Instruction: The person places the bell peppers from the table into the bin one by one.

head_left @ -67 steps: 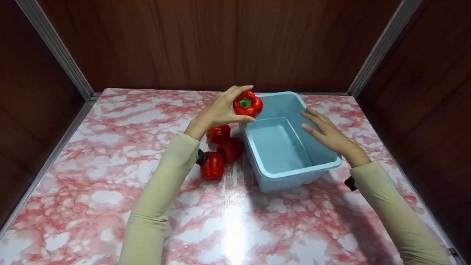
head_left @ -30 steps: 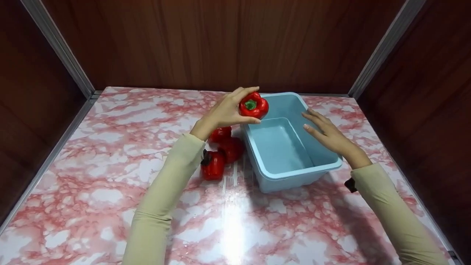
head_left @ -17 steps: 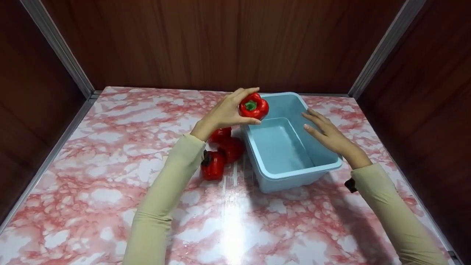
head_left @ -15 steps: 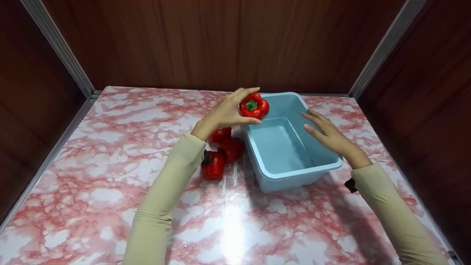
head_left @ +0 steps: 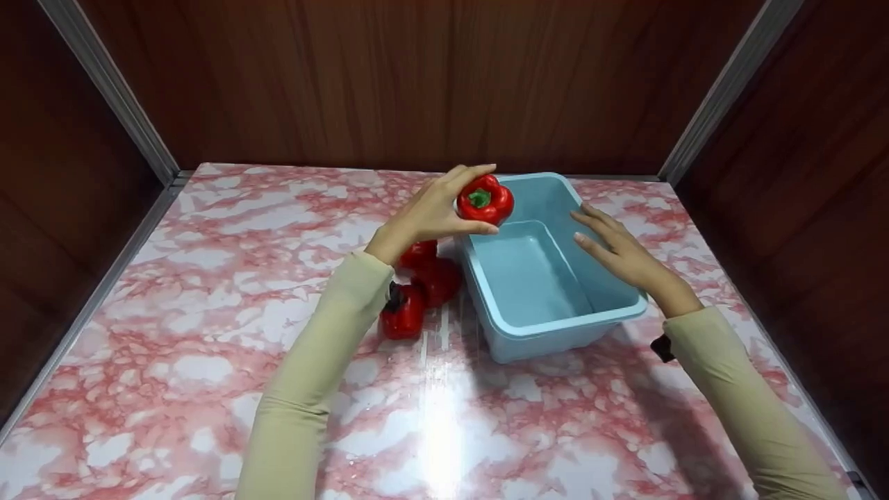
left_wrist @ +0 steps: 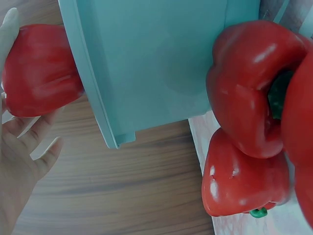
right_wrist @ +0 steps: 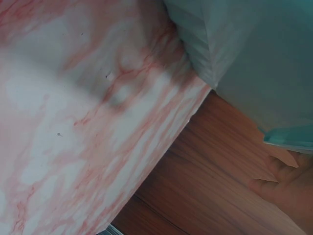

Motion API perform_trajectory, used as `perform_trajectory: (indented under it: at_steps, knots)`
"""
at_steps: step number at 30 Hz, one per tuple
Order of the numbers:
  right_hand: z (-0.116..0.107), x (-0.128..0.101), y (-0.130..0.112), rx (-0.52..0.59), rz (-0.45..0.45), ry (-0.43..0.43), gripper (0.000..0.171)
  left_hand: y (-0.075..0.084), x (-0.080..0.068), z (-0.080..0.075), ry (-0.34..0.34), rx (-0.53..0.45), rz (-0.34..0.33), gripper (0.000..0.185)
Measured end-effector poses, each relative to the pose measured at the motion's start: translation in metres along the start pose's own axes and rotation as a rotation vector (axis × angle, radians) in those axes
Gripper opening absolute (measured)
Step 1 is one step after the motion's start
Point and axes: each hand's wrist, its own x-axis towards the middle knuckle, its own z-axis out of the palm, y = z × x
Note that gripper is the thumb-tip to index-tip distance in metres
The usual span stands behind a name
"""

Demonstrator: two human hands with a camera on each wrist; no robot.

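Note:
My left hand (head_left: 439, 207) grips a red bell pepper (head_left: 486, 200) between thumb and fingers, its green stem facing the head camera. The pepper is held up at the left rim of a light blue plastic bin (head_left: 549, 326), overlapping the bin's opening in the head view. In the left wrist view the held pepper (left_wrist: 41, 71) sits beside the rim. My right hand (head_left: 618, 253) is at the bin's right rim with fingers extended, holding nothing. Three more red peppers lie left of the bin: a front one (head_left: 403, 312), a middle one (head_left: 439, 281) and a back one (head_left: 419, 253) partly hidden by my left wrist.
The table (head_left: 194, 312) has a pink and white marbled top. A dark wood panel (head_left: 417, 83) stands behind it, with more panels at both sides and metal strips (head_left: 722, 83) at the corners. The bin's inside floor (head_left: 531, 278) shows bare.
My left hand has moved slightly right with the pepper, a little further over the bin's left rim. My right hand, the bin and the peppers on the table look unmoved.

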Motion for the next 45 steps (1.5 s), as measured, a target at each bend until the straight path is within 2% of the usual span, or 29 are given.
perform_trajectory:
  at_steps: [21,34,45]
  knots:
    - [0.000,-0.001,0.001,0.016,-0.030,0.014,0.052,0.002,0.005,0.008,-0.024,0.010,0.020,0.086]
    - [0.001,0.000,0.000,-0.003,0.028,0.001,0.056,0.000,0.007,0.017,-0.038,0.024,0.028,0.086]
    - [0.000,0.001,0.001,0.005,0.019,0.000,0.055,-0.001,0.008,0.020,-0.034,0.073,0.043,0.087]
